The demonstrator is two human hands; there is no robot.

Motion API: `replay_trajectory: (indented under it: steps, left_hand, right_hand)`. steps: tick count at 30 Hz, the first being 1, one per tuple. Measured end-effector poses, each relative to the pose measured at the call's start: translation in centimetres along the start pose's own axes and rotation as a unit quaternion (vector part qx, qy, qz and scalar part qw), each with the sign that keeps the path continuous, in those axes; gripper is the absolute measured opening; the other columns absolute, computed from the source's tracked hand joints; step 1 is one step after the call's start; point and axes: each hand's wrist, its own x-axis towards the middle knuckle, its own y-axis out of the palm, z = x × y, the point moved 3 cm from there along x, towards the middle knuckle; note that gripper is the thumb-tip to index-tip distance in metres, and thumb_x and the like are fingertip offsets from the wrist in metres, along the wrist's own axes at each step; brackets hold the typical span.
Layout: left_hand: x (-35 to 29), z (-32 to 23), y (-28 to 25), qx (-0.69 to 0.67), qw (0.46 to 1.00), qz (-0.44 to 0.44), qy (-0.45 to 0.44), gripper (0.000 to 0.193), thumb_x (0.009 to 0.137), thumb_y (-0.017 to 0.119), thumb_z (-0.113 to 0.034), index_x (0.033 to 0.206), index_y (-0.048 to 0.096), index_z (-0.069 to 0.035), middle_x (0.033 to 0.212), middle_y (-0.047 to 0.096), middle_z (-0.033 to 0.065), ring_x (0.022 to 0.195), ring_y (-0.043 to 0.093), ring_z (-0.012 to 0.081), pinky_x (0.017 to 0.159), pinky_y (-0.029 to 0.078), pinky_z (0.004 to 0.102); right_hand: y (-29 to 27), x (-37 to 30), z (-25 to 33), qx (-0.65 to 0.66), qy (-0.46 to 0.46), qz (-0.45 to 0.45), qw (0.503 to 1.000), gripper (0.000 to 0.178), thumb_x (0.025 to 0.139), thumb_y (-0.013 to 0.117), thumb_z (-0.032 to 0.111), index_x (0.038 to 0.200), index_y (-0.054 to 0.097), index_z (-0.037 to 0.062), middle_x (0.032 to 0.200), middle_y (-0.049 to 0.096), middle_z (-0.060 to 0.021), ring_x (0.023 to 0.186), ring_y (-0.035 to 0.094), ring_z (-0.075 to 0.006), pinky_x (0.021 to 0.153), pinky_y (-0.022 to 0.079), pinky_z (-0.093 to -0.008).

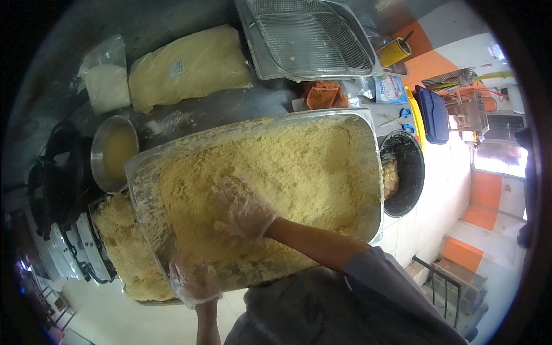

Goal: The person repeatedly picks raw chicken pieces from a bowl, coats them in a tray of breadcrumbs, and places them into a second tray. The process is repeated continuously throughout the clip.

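A large metal tray (376, 172) is spread with pale yellow crumbly breading (299, 161). My right hand (244, 210), in a clear plastic glove dusted with breading, reaches into the left half of the tray. Its fingers are apart and partly sunk in the breading; no held thing shows. At the tray's near left edge is my left hand (194, 280), gloved the same way. Its fingers are smeared and partly hidden, so I cannot make out a grip. Beside it, a second tray heaped with breading (129, 247) sits partly under the large tray's left side.
A metal bowl of yellowish liquid (118, 150) stands at the left. Behind lie a large bag of yellowish powder (192, 66), a smaller white bag (107, 87) and a wire basket (313, 40). On the right are a black bucket (411, 175), blue-handled scissors (406, 115) and an orange-brown cloth (325, 95).
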Motion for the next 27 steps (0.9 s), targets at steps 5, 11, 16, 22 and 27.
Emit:
replay_trajectory:
  steps: [5, 11, 16, 22, 27]
  left_hand:
    - [-0.4, 0.2, 0.2, 0.01, 0.999, -0.026, 0.024, 0.033, 0.088, 0.064, -0.026, 0.115, 0.059, -0.007, 0.112, 0.062, 0.0164, 0.101, 0.061, 0.0373, 0.086, 0.049, 0.0459]
    - [-0.4, 0.2, 0.1, -0.009, 1.0, -0.013, 0.019, 0.038, 0.089, 0.065, -0.028, 0.119, 0.058, -0.006, 0.112, 0.061, 0.0168, 0.103, 0.059, 0.0386, 0.089, 0.047, 0.0482]
    - [-0.3, -0.2, 0.3, 0.111, 0.993, -0.017, 0.036, 0.042, 0.092, 0.064, -0.038, 0.121, 0.056, -0.009, 0.116, 0.06, 0.0152, 0.11, 0.058, 0.0345, 0.092, 0.046, 0.0473]
    - [-1.2, 0.6, 0.2, -0.142, 0.981, -0.134, 0.012, 0.036, 0.094, 0.063, -0.03, 0.119, 0.058, -0.006, 0.119, 0.061, 0.0128, 0.108, 0.06, 0.0276, 0.094, 0.048, 0.0401]
    - [-5.4, 1.0, -0.5, -0.45, 0.827, -0.336, 0.025, 0.029, 0.092, 0.065, -0.015, 0.117, 0.058, -0.001, 0.114, 0.063, 0.0134, 0.105, 0.06, 0.0222, 0.092, 0.049, 0.0342]
  right_hand:
    - [-1.0, -0.5, -0.9, -0.248, -0.081, -0.056, 0.964, 0.08, 0.097, 0.044, 0.057, 0.152, 0.032, -0.0011, 0.158, 0.028, -0.0233, 0.15, 0.018, -0.0401, 0.124, 0.007, -0.051]
    - [-3.9, -0.5, -5.4, -0.071, -0.165, 0.032, 0.983, 0.064, 0.104, 0.03, 0.039, 0.156, 0.024, 0.0027, 0.162, 0.022, -0.0202, 0.149, 0.027, -0.0325, 0.125, 0.012, -0.0455]
    - [-6.0, -2.0, -2.5, -0.174, -0.115, -0.008, 0.978, 0.069, 0.103, 0.035, 0.05, 0.153, 0.032, 0.0035, 0.161, 0.027, -0.0197, 0.15, 0.023, -0.0327, 0.125, 0.009, -0.0458]
    - [-12.2, -12.2, -0.8, -0.112, 0.153, 0.254, 0.948, 0.052, 0.104, 0.043, 0.045, 0.126, 0.057, 0.0005, 0.12, 0.062, -0.0224, 0.109, 0.06, -0.0317, 0.099, 0.046, -0.0473]
    - [-9.9, -11.6, -6.0, 0.235, 0.413, 0.169, 0.863, 0.058, 0.096, 0.061, 0.049, 0.128, 0.059, 0.0009, 0.113, 0.065, -0.0183, 0.094, 0.063, -0.0273, 0.084, 0.055, -0.0452]
